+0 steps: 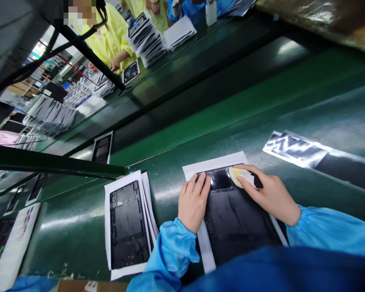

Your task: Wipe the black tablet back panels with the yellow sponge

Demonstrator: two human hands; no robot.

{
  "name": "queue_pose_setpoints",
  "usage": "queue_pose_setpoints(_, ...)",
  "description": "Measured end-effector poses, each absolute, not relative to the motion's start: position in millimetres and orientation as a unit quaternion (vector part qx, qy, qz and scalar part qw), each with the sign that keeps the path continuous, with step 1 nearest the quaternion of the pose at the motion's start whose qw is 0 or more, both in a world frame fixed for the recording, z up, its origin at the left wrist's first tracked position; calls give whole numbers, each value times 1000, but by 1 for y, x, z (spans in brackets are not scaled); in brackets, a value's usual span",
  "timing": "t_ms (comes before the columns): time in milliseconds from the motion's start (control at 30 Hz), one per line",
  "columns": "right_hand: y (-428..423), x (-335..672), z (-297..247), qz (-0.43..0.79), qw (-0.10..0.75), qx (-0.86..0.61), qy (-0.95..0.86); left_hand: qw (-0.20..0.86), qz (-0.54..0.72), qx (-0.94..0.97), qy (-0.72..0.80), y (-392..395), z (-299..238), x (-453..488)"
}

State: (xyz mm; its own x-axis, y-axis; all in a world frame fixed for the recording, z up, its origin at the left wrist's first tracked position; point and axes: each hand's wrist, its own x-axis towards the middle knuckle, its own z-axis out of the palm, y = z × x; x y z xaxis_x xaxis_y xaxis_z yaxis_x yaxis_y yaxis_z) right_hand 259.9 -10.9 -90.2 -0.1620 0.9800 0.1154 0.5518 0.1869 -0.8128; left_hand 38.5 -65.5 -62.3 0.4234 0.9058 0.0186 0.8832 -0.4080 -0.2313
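Note:
A black tablet housing lies on white sheets on the green bench right in front of me. My left hand rests with its fingers stretched out over the housing's upper left corner. Along the top edge runs a glossy black strip. Against the right part of that strip, my right hand presses a crumpled white-and-yellow cloth, pinched between thumb and fingers. To the left, another black tablet housing lies on a small stack of white sheets, apart from my hands. My body hides the near end of the first housing.
Shiny film strips lie at the right. A green metal post juts in from the left. Beyond the dark conveyor, a co-worker in yellow sits by stacked housings and paper. A white strip lies far left.

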Motion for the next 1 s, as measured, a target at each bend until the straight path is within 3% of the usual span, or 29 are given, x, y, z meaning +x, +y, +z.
queue_pose_setpoints(267,-10,254,-90,242,293,-548,-745,130,-36,-861,-491,-83,-69,34)
queue_pose_setpoints(533,-5,204,-87,239,271,-502,-785,26,7,-841,-541,-83,-63,36)
queue_pose_setpoints(767,-11,264,-87,197,284,-564,-750,3,-6,-835,-550,-85,-68,35)
queue_pose_setpoints(1000,-19,235,-91,210,279,-538,-767,7,-15,-833,-552,-85,-68,36)
